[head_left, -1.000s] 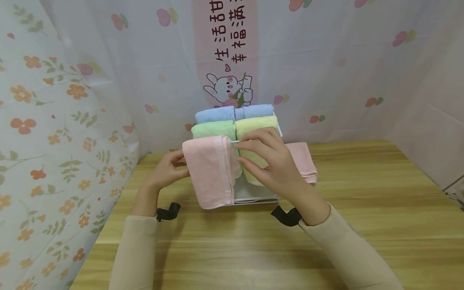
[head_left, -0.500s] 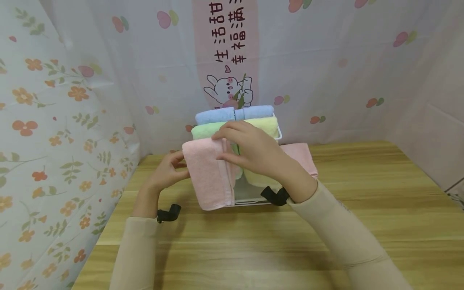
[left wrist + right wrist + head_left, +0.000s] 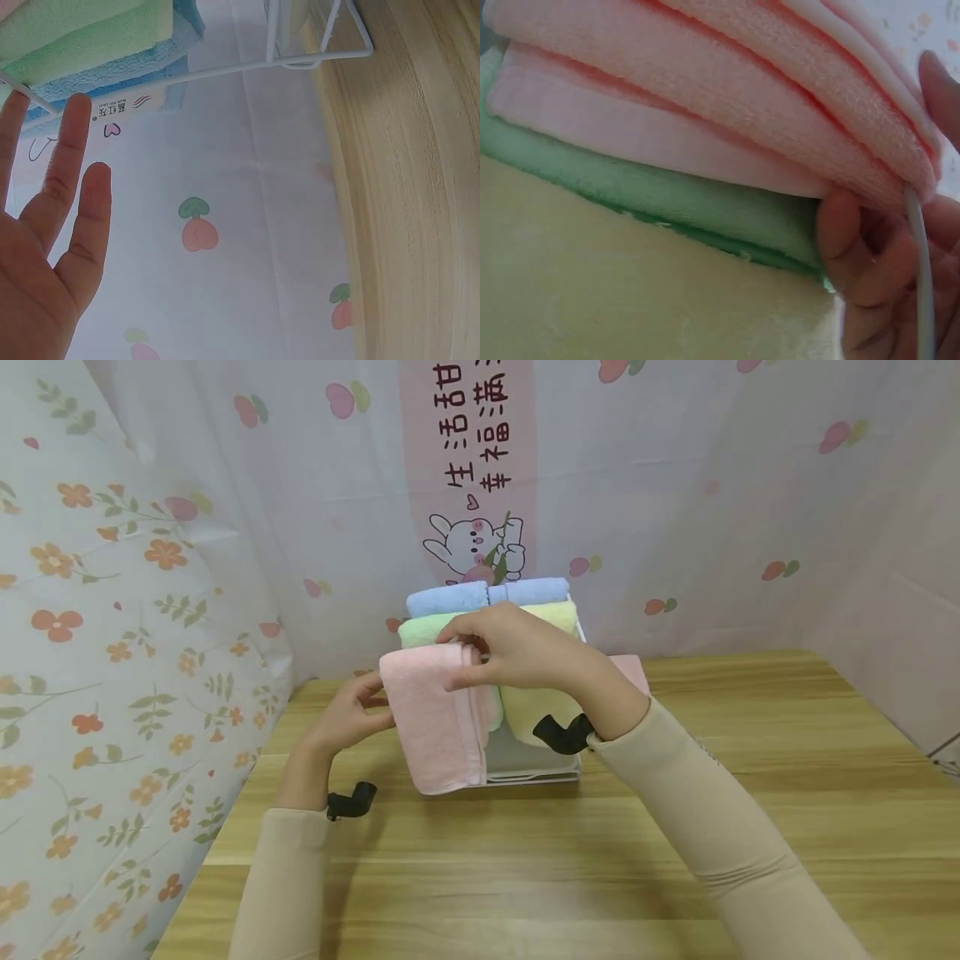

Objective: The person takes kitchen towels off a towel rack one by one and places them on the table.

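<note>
A folded pink towel point(image 3: 427, 718) hangs over the front bar of a white wire rack point(image 3: 534, 778), on its left half. My right hand point(image 3: 528, 647) pinches this towel at its top right edge, thumb in front and curled fingers behind. In the right wrist view the towel's layers point(image 3: 705, 90) lie over the rack's bar point(image 3: 924, 300), which runs through that hand. My left hand point(image 3: 345, 714) is at the rack's left side; the left wrist view has its fingers straight, with fingertips right at the rack's wire point(image 3: 225, 70).
Behind the pink towel hang a green towel point(image 3: 423, 628), a yellow towel point(image 3: 558, 612) and two blue towels point(image 3: 447, 599). Another pink towel point(image 3: 633, 670) lies right of the rack, partly hidden by my right arm. The wooden table point(image 3: 480, 877) meets patterned curtains point(image 3: 712, 543) behind.
My right hand has moved left from the bare bar beside the pink towel onto the towel's top edge and now pinches it. My left hand has stayed in place.
</note>
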